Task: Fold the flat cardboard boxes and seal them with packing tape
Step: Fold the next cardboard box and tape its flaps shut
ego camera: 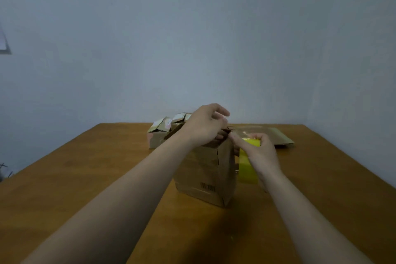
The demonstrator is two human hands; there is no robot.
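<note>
A folded brown cardboard box (203,173) with a barcode on its side stands upright in the middle of the wooden table (85,178). My left hand (205,126) rests over the box's top, fingers curled down onto the flaps. My right hand (260,152) grips a yellow roll of packing tape (246,167) at the box's right upper edge, with its thumb reaching toward the top corner. The box's top face is hidden under my left hand.
Behind the box at the left sits another cardboard box (159,135) with its flaps standing up. A flat cardboard piece (274,135) lies at the back right of the table. A plain wall rises right behind the table's far edge.
</note>
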